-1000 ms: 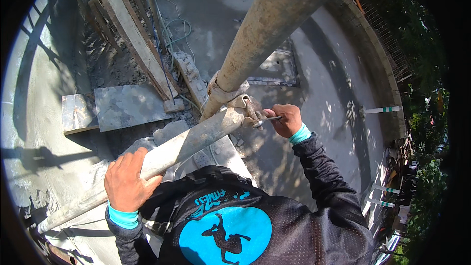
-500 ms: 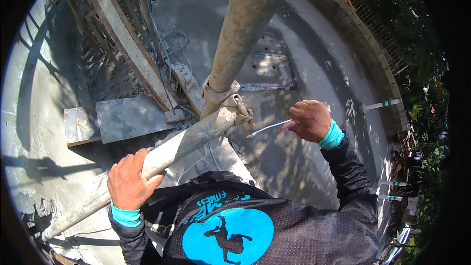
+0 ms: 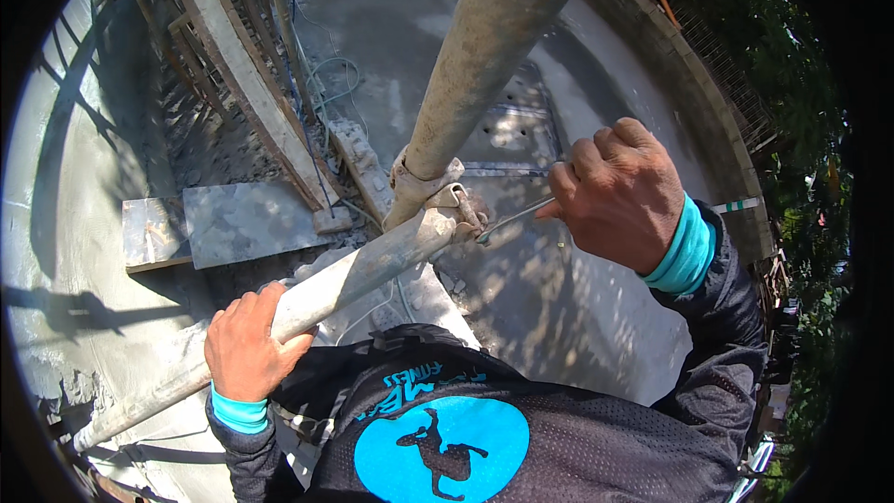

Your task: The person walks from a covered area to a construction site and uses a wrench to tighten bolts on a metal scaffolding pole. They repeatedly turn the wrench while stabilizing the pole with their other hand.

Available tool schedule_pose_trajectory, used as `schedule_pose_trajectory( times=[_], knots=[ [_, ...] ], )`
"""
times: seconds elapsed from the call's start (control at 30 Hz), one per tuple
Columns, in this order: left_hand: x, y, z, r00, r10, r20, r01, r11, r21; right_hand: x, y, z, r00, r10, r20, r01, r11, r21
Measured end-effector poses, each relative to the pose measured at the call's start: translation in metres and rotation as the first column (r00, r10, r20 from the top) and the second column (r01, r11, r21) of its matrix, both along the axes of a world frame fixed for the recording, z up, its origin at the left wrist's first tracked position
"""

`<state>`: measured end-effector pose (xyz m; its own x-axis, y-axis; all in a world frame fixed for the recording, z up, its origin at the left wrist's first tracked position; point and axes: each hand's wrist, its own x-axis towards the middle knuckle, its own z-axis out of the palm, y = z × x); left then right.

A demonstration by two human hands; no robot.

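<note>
My left hand (image 3: 247, 343) is wrapped round a slanting scaffold pipe (image 3: 349, 278), which runs from the lower left up to a rusty scaffold clamp (image 3: 470, 214). That clamp joins it beside a thicker upright scaffold pipe (image 3: 484, 51). In my right hand (image 3: 619, 196), closed in a fist, is the handle of a slim metal wrench (image 3: 517, 220). The wrench's far end meets the bolt at the clamp's right side. Most of its handle is hidden inside my fist.
Grey boards (image 3: 247, 226) lie on the left, below a long wooden beam (image 3: 251, 74). A thin hose (image 3: 340, 79) coils behind them. A curved block wall (image 3: 684, 65) bounds the right side. A flat panel with holes (image 3: 507, 135) lies beyond the clamp.
My right hand has risen and come closer to view, swinging the wrench handle upward about the clamp bolt. My left hand keeps its hold on the slanting pipe.
</note>
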<state>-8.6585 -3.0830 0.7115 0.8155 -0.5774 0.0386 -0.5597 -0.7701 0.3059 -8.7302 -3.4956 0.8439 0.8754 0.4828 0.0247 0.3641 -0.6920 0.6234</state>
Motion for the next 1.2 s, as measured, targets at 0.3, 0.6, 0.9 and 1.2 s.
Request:
schedule_pose_trajectory(
  times=[0.3,0.6,0.9,1.2],
  knots=[
    [-0.002,-0.002,0.002,1.000,0.019,0.008,-0.019,0.999,0.027,0.002,-0.024,-0.020,0.969,-0.197,-0.148,0.227,0.949,0.221],
    [-0.001,-0.004,0.002,0.999,0.025,-0.041,-0.024,0.999,0.024,-0.001,-0.025,-0.029,0.997,-0.054,0.063,0.043,0.985,0.169],
    [0.000,-0.002,0.003,0.997,0.046,-0.056,-0.042,0.997,0.058,-0.006,-0.033,-0.042,0.993,-0.059,0.101,0.040,0.983,0.181],
    [-0.005,0.005,-0.002,1.000,-0.007,0.028,0.006,1.000,0.013,-0.003,-0.063,-0.106,0.989,-0.092,0.113,0.034,0.899,0.437]
  ],
)
